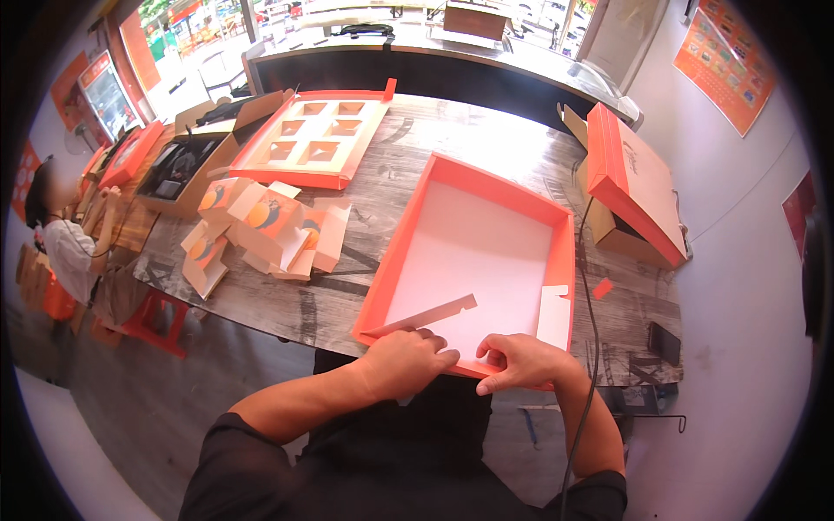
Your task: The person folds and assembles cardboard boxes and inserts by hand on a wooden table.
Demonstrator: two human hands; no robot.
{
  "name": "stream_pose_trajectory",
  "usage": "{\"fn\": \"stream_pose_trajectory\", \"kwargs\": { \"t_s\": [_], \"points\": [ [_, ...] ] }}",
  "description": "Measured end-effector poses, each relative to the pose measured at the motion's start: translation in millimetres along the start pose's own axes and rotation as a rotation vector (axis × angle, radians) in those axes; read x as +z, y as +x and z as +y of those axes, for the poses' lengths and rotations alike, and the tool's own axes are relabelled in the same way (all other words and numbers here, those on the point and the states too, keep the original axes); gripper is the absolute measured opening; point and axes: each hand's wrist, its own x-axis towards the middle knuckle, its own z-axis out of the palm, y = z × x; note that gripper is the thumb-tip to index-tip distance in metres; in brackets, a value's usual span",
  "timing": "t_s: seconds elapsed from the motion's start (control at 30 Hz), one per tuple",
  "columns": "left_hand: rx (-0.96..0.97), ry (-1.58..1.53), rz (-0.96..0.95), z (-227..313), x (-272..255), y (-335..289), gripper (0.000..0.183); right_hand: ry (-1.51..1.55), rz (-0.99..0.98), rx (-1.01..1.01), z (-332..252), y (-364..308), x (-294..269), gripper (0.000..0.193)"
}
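A shallow orange cardboard box (421, 195) with a white inside lies open-topped on the table in front of me. Its near wall is between my hands and the box floor. My left hand (401, 360) is closed over this wall near the left corner, fingers curled inward. My right hand (526, 358) bends around the same wall farther right, thumb on the outer side and fingers inside. By the left hand, a narrow cardboard flap (434, 313) slants up across the box floor. A pale flap (553, 314) stands along the right wall, beside my right hand.
Several small printed cartons (269, 226) are heaped on the left. Behind them lies an orange tray (304, 143) with square cut-outs. An orange box (638, 187) leans at right near a black phone-like object (665, 343). A cable (591, 347) hangs by my right arm. A person (74, 243) sits far left.
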Motion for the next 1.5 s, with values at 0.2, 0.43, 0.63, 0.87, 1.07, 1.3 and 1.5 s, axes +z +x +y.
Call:
{"fn": "stream_pose_trajectory", "kwargs": {
  "t_s": [0.2,0.43,0.63,0.87,1.07,1.3,1.5],
  "points": [
    [0.063,-0.235,0.019,-11.8,-19.4,5.1,0.036,-0.078,0.19,-0.162,4.9,-5.0,10.7,0.085],
    [-0.058,-0.917,0.011,-49.7,-39.7,-2.6,0.04,-0.184,0.327,-0.274,5.2,-10.1,16.8,0.088],
    [-0.115,-1.348,0.154,-74.8,-32.7,-12.7,0.036,-0.173,0.473,-0.369,5.6,-6.0,20.5,0.08],
    [-0.086,-1.569,0.417,-85.6,-23.0,-13.5,0.038,-0.088,0.531,-0.434,2.3,-7.5,24.3,0.074],
    [-0.159,-1.661,0.474,-98.1,-18.0,-10.9,0.038,-0.036,0.561,-0.592,6.9,-8.2,21.4,0.059],
    [-0.215,-1.539,0.411,-91.1,-23.2,-7.0,0.039,0.0,0.579,-0.737,4.5,-7.2,18.3,0.046],
    [-0.03,-0.895,0.172,-68.8,-51.9,-5.2,0.039,0.014,0.581,-0.688,2.0,-8.3,17.9,0.042]
  ]
}}
